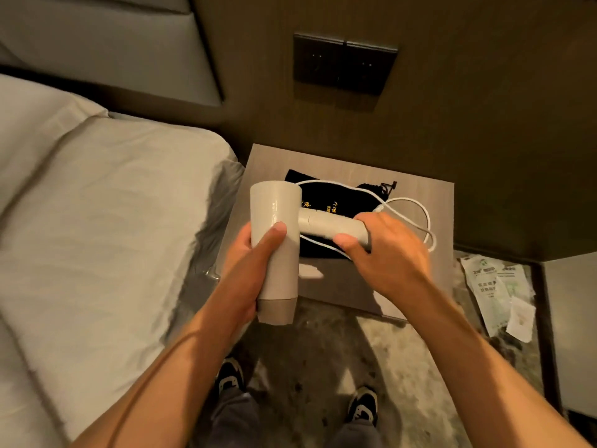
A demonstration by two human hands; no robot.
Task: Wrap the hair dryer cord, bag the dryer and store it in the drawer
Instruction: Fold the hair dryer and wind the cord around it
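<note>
A beige hair dryer [274,221] is held above the front of a wooden nightstand [420,195]. My left hand [248,263] grips its barrel from the left, thumb across the top. My right hand [384,250] is closed around the end of its handle, which points right. The white cord [416,215] loops loosely from the handle end over the nightstand and across a black drawstring bag [329,195] with gold lettering, which lies flat under the dryer. No drawer is visible.
A bed with pale sheets [106,221] lies close on the left. Dark switch plates [344,64] sit on the wall behind. Plastic packets and a paper slip [499,292] lie on a ledge at right. My shoes [363,405] stand on patterned carpet below.
</note>
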